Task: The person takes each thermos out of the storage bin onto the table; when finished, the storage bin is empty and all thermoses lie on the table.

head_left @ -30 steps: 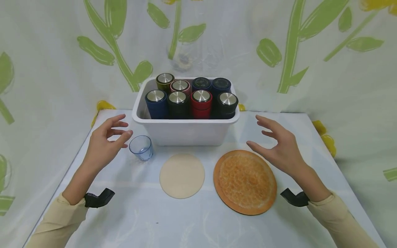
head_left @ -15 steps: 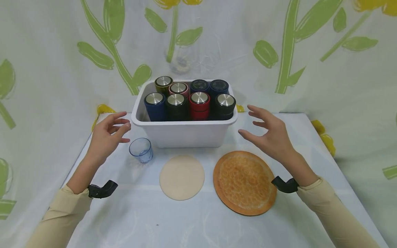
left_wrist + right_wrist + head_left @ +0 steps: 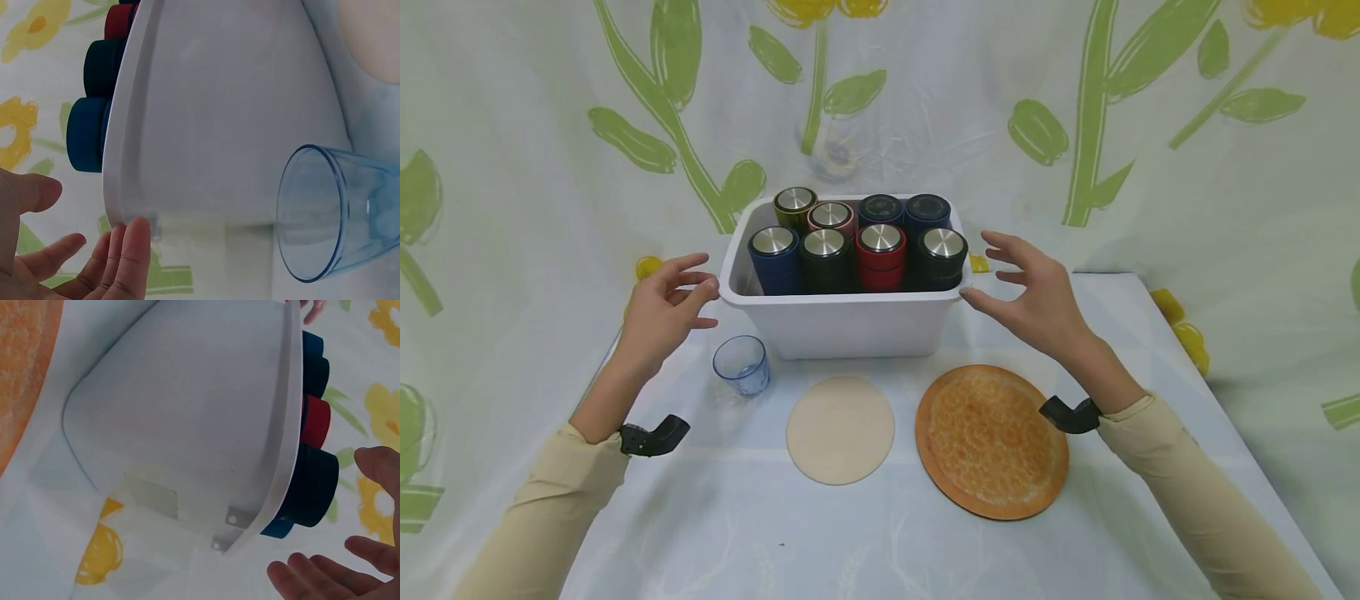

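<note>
A white plastic bin [image 3: 850,329] holds several upright flasks, among them a blue one [image 3: 778,271] and a red one [image 3: 882,271], most with shiny metal lids. At the bin's left end is my left hand [image 3: 664,312], its fingers loosely bent; in the left wrist view, fingertips [image 3: 134,240] come right at the rim's corner. My right hand [image 3: 1037,296] hovers by the opposite end with thumb and fingers spread. A gap shows between that hand's fingers [image 3: 306,575] and the bin in the right wrist view. Neither hand holds anything.
A clear bluish glass [image 3: 742,367] stands just in front of the bin's left end. Flat on the white table lie a beige disc [image 3: 840,431] and a larger brown round mat [image 3: 996,442] with a bread-like pattern. Behind hangs a flower-patterned curtain [image 3: 925,108].
Both hands have moved forward, the right one also leftward, toward the ends of the bin. The bin, flasks, glass and round pieces stay put; the head view has shifted slightly.
</note>
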A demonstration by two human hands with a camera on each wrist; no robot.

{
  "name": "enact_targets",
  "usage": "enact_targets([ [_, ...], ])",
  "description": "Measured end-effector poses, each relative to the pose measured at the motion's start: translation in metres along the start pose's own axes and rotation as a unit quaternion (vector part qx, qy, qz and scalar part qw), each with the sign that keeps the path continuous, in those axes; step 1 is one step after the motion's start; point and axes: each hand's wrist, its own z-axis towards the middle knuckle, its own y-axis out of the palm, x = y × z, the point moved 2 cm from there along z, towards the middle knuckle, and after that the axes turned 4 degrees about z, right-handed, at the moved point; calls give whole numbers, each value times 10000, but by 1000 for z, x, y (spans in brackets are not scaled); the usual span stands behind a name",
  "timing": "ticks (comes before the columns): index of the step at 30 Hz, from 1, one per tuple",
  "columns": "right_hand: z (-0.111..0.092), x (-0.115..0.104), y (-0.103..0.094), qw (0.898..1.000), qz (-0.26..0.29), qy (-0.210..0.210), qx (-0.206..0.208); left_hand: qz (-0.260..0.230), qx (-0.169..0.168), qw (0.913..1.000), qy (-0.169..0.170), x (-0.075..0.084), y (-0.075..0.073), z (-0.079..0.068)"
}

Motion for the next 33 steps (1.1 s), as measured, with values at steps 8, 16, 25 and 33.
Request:
enact_targets([
  [8, 14, -2, 4, 10000, 26, 15, -58, 203, -12, 9998, -68, 4, -3, 10],
  [16, 24, -3, 9, 9996, 258, 18, -62, 236, 51, 9996, -162, 4, -5, 21],
  [25, 32, -3, 14, 9997, 215, 40, -121, 156, -183, 9990, -364, 5, -7, 38],
  [33, 34, -2, 19, 9995, 185, 110, -241, 40, -282, 9981, -553, 3, -5, 48],
])
